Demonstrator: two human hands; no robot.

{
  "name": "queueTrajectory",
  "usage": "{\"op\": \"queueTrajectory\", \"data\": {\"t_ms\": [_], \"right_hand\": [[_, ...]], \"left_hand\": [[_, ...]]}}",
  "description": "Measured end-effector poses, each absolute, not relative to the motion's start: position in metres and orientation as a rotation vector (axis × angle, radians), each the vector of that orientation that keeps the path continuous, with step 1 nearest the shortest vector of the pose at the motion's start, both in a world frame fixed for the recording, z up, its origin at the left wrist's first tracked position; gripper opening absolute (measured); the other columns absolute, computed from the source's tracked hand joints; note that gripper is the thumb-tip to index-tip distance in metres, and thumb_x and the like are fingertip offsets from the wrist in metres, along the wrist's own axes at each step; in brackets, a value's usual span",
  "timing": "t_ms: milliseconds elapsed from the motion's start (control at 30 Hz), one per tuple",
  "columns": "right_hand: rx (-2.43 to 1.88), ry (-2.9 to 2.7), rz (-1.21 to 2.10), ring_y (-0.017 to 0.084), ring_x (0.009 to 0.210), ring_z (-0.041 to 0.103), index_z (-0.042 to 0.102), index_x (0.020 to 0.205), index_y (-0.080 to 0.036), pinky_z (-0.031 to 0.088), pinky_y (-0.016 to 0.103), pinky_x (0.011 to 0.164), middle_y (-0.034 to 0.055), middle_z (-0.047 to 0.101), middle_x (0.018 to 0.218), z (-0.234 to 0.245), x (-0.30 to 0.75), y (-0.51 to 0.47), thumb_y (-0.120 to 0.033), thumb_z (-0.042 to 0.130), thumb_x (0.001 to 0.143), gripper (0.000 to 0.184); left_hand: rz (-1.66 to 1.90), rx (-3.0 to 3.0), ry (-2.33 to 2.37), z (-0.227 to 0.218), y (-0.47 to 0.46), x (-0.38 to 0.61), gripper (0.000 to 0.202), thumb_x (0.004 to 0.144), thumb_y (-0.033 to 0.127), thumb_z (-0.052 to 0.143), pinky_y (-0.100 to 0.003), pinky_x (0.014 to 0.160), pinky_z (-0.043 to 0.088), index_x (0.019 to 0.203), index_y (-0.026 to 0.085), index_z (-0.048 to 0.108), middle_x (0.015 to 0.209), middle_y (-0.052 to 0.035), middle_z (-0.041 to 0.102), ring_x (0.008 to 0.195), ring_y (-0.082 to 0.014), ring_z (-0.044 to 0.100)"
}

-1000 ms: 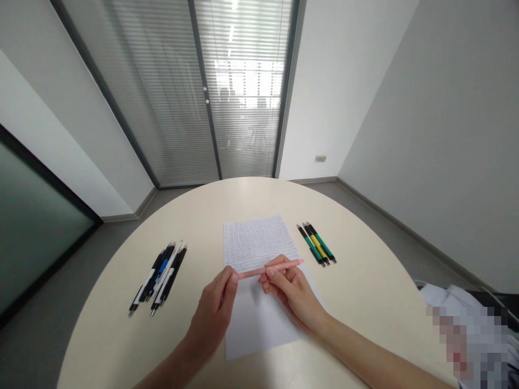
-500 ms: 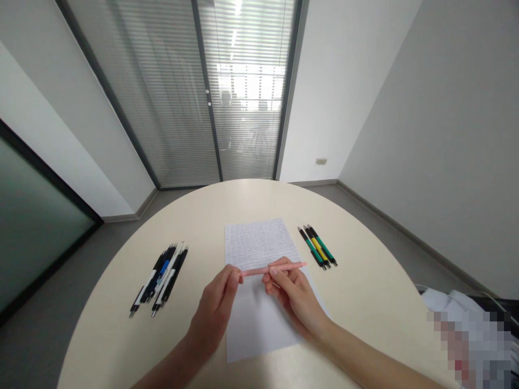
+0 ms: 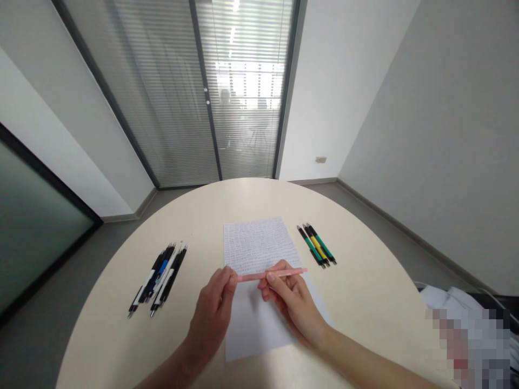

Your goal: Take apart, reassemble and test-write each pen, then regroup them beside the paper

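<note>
Pink pen (image 3: 251,277) in a two-handed hold, lying crosswise over the middle of the sheet of paper (image 3: 259,335), apparently raised above it. The left hand (image 3: 214,302) pinches one end of the pen between thumb and fingers, hiding that end; the right hand (image 3: 298,302) grasps the shaft farther along, and the free end points past the sheet's right edge. Whether the writing tip is out cannot be told. The far part of the sheet is filled with close lines of writing; the near part is blank, and no stroke is being made on it. Left of the sheet lies an overlapping cluster of black, white and blue pens (image 3: 165,275), too crowded to count surely. Right of the sheet, three pens (image 3: 316,245), two green and one yellow, lie side by side. By this layout, two sets are laid down on the tabletop (image 3: 365,313) around the sheet, while the pink pen, in neither set, is not yet put down.
</note>
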State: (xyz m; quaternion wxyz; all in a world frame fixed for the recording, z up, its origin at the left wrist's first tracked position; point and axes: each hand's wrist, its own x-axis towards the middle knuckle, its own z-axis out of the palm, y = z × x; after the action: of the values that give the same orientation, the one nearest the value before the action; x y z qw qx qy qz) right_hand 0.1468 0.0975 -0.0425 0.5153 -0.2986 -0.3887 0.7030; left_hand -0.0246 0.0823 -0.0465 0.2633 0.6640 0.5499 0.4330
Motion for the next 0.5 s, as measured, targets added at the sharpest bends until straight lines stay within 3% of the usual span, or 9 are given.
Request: {"op": "queueTrajectory", "data": {"t_ms": [133,400,500], "right_hand": [[-0.728,-1.102,1.542,0.013,0.070,0.060,0.059,0.085,-0.020,0.046,0.029,0.069,0.0022,0.067,0.078,-0.048,0.147,0.097,-0.036,0.066,0.088,0.017],[-0.693,-1.328,1.381,0.013,0.073,0.061,0.062,0.091,-0.021,0.047,0.028,0.069,0.0005,0.063,0.079,-0.052,0.153,0.100,-0.031,0.064,0.089,0.011],[-0.714,-1.232,1.476,0.011,0.068,0.060,0.061,0.086,-0.019,0.047,0.027,0.067,0.0005,0.065,0.077,-0.048,0.152,0.104,-0.034,0.065,0.089,0.015]], "left_hand": [[1.134,1.608,1.405,-0.051,0.084,-0.025,0.034,0.098,0.041,0.034,-0.026,0.053,0.028,0.069,0.023,0.036,0.061,0.0051,0.035,0.057,-0.0143,0.036],[1.089,1.295,1.274,-0.043,0.089,-0.024,0.039,0.093,0.048,0.040,-0.025,0.050,0.028,0.064,0.024,0.032,0.058,0.0072,0.028,0.052,-0.0122,0.027],[1.059,1.502,1.389,-0.041,0.088,-0.026,0.040,0.097,0.043,0.033,-0.026,0.051,0.030,0.062,0.024,0.033,0.054,0.0064,0.033,0.050,-0.0131,0.034]]}}
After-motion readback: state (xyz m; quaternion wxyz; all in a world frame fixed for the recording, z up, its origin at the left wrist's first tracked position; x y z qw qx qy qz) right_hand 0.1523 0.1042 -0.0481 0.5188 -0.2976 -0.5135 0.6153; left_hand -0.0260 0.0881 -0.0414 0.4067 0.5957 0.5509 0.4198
